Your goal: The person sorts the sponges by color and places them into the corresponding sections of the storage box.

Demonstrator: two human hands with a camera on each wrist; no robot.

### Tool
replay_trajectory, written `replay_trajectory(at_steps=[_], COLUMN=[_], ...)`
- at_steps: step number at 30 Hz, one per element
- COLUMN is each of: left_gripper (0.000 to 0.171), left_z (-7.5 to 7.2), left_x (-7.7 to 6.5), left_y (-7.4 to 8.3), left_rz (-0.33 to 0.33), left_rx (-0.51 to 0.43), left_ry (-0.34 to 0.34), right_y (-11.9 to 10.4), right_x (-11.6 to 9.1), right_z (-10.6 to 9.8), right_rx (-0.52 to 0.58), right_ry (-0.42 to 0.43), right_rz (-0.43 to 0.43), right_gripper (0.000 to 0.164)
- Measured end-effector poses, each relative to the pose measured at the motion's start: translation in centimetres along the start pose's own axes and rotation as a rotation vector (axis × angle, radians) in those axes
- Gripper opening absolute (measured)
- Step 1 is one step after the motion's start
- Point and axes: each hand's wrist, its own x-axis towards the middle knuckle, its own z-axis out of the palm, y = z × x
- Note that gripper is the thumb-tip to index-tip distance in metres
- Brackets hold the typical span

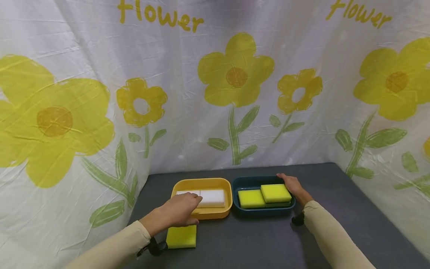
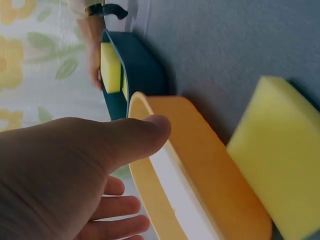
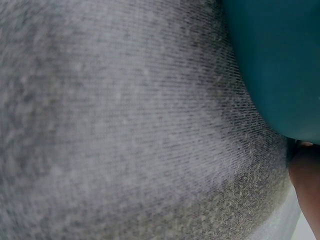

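Note:
My left hand (image 1: 179, 210) is held over the near left part of a yellow plastic basin (image 1: 202, 216), its fingers loosely extended with nothing in them. In the left wrist view the thumb (image 2: 145, 137) overlaps the basin's rim. White sponges (image 1: 212, 197) lie side by side inside, partly covered by this hand. Below it, a yellow sponge (image 1: 181, 237) lies on the table. My right hand (image 1: 293, 186) rests along the right side of a dark teal basin (image 1: 263, 212), fingertips at its far right corner. Yellow sponges (image 1: 251, 198) fill that basin, one raised on others at the right.
The two basins stand side by side on a dark grey cloth-covered table (image 1: 242, 243). White fabric with yellow flowers (image 1: 235, 74) hangs behind and along both sides of the table. Dark straps (image 1: 154, 246) circle the wrists over beige sleeves.

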Motion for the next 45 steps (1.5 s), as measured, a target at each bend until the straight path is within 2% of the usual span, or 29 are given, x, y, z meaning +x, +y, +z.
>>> replay_trajectory(at_steps=[10,16,20,24,28,33,39,45], left_gripper=[0.072,0.070,0.065,0.059,0.059,0.058,0.051,0.052], left_z=[-0.3,-0.7,-0.5,0.4,1.4,2.5,3.4,4.5], left_x=[-3.2,-4.8,-5.6,-6.1,-6.4,-6.6,-6.8,-6.8], left_y=[-2.8,-4.1,-4.7,-4.9,-4.7,-4.6,-4.2,-4.0], left_rz=[-0.072,-0.179,-0.216,-0.230,-0.242,-0.233,-0.208,-0.193], left_rx=[-0.115,-0.194,-0.234,-0.287,-0.285,-0.238,-0.237,-0.219], left_ry=[-0.067,-0.114,-0.153,-0.210,-0.239,-0.244,-0.236,-0.222], right_y=[0.2,0.0,-0.2,-0.2,-0.1,-0.3,-0.3,-0.3], right_x=[0.1,0.0,0.0,0.0,0.0,-0.2,-0.1,-0.2], right_z=[0.2,0.1,0.0,0.0,0.1,0.3,0.3,0.3], right_rx=[-0.010,-0.009,0.003,-0.001,-0.020,-0.028,-0.014,-0.012], right_ry=[-0.007,-0.009,0.001,0.011,0.005,0.013,0.020,0.011], right_rz=[-0.004,0.006,0.024,0.036,0.014,0.009,0.029,0.028], right_gripper=[0.066,0.067,0.067,0.069,0.067,0.066,0.067,0.067])
